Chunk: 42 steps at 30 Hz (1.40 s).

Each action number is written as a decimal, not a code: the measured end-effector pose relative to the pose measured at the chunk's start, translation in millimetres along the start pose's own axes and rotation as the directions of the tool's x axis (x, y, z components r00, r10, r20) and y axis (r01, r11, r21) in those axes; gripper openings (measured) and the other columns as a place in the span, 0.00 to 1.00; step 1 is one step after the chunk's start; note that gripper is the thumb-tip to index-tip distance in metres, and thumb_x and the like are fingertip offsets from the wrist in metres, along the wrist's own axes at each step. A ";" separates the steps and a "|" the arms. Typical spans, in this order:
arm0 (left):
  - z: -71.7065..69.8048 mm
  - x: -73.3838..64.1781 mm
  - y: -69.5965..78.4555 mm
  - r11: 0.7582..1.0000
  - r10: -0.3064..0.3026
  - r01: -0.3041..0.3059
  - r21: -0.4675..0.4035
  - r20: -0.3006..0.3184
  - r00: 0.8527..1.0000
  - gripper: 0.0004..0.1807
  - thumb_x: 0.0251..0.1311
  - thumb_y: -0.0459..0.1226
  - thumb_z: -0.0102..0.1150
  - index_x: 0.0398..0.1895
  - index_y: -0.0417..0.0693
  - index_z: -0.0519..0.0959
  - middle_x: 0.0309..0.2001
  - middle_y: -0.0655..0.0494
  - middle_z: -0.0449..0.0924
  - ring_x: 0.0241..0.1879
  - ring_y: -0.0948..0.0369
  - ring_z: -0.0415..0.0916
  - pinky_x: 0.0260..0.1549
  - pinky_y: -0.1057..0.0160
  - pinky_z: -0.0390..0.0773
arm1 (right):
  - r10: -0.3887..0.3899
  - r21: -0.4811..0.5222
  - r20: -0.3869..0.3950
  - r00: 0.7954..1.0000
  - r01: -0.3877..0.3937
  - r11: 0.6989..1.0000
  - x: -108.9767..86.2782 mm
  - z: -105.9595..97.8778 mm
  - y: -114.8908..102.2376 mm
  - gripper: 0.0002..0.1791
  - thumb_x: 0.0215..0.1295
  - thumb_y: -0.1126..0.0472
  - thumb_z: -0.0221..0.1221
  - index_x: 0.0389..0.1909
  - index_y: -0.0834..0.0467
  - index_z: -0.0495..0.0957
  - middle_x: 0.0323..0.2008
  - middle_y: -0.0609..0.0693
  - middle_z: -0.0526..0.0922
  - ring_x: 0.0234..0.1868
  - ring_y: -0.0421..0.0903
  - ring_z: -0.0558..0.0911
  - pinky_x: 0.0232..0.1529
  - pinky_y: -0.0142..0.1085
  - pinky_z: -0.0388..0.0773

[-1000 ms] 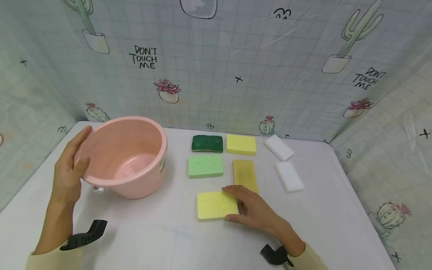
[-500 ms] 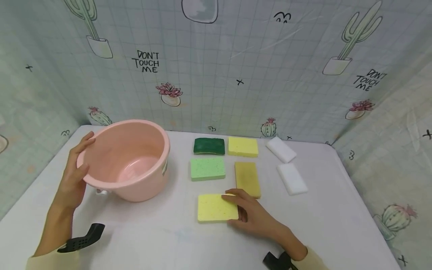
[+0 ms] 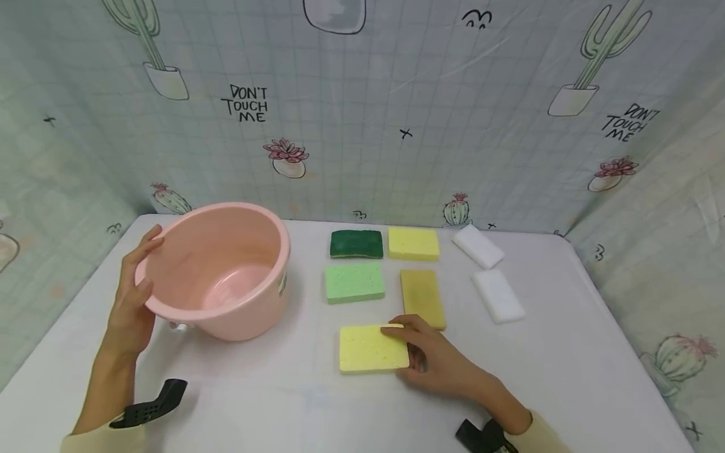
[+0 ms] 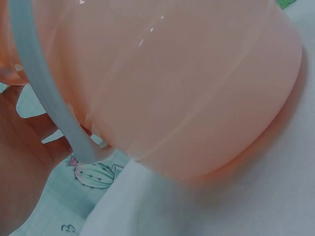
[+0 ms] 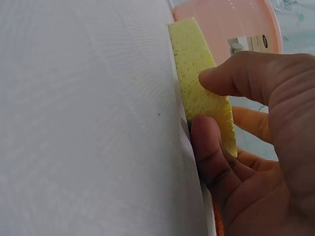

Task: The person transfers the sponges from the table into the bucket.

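Note:
A pink bucket (image 3: 243, 321) stands at the left of the white table. My left hand (image 3: 131, 314) grips its left rim, thumb inside the wall and fingers round the outside. In the left wrist view its pale bail handle (image 4: 44, 93) hangs by the fingers. My right hand (image 3: 442, 358) holds the right end of a light yellow sponge (image 3: 370, 349) that lies flat in front. From the right wrist, the thumb (image 5: 216, 81) presses one side of the sponge (image 5: 189, 59), and another fingertip sits low at its end. The far fingers are partly hidden behind it.
Beyond the held sponge lie a light green sponge (image 3: 355, 283), a dark green sponge (image 3: 356, 244), a second light yellow sponge (image 3: 413, 243) and a mustard yellow one (image 3: 421, 296). Two white sponges (image 3: 498, 296) lie to the right. A printed curtain (image 3: 351, 126) encloses the table's back and sides.
My right thumb has slid right along the sponge's near edge to its corner. The sponge and bucket keep their places; the head view has shifted slightly.

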State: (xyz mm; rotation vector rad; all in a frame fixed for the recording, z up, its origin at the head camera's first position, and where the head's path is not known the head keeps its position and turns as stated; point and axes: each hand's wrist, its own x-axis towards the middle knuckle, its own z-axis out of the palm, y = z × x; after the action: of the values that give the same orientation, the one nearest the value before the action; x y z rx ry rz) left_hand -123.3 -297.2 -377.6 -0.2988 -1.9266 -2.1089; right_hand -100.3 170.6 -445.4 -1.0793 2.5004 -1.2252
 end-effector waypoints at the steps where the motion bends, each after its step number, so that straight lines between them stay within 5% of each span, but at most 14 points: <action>1: 0.5 0.2 -0.4 1.000 -0.005 0.005 -0.002 -0.002 1.000 0.33 0.60 0.38 0.45 0.71 0.45 0.58 0.75 0.59 0.41 0.70 0.53 0.44 0.54 0.72 0.68 | 0.003 0.003 -0.003 1.000 -0.003 1.000 -0.2 -0.7 0.0 0.35 0.55 0.65 0.67 0.65 0.55 0.68 0.62 0.55 0.64 0.28 0.34 0.73 0.27 0.27 0.76; 16: -0.3 -2.6 0.7 1.000 -0.024 0.024 0.018 0.016 1.000 0.33 0.60 0.39 0.44 0.71 0.46 0.58 0.75 0.60 0.39 0.71 0.54 0.41 0.54 0.74 0.68 | -0.089 0.027 -0.099 0.991 0.092 0.995 -0.8 3.7 -1.7 0.32 0.51 0.67 0.70 0.60 0.60 0.73 0.58 0.59 0.70 0.26 0.38 0.75 0.26 0.28 0.77; 32: -2.6 -1.5 -1.0 0.999 0.036 -0.037 0.021 0.045 0.998 0.32 0.60 0.37 0.44 0.71 0.51 0.59 0.75 0.59 0.39 0.71 0.55 0.41 0.54 0.73 0.68 | -0.114 0.057 -0.131 0.985 0.122 0.991 3.5 6.6 -6.3 0.32 0.51 0.67 0.69 0.61 0.59 0.73 0.58 0.59 0.70 0.28 0.39 0.76 0.26 0.30 0.78; 42: 0.4 -1.7 1.6 0.999 0.021 -0.023 0.028 0.054 0.998 0.32 0.60 0.37 0.43 0.71 0.50 0.57 0.75 0.60 0.37 0.71 0.54 0.43 0.54 0.72 0.69 | -0.128 0.029 -0.138 0.982 0.133 0.991 2.7 8.8 -9.4 0.34 0.50 0.67 0.70 0.61 0.58 0.73 0.59 0.55 0.70 0.28 0.35 0.75 0.27 0.28 0.77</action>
State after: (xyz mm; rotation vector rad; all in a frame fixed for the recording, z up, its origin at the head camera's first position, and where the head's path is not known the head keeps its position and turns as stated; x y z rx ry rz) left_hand -121.1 -296.8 -376.6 -0.3735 -1.9723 -2.0779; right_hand -93.5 159.5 -443.9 -1.2058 2.5271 -1.4217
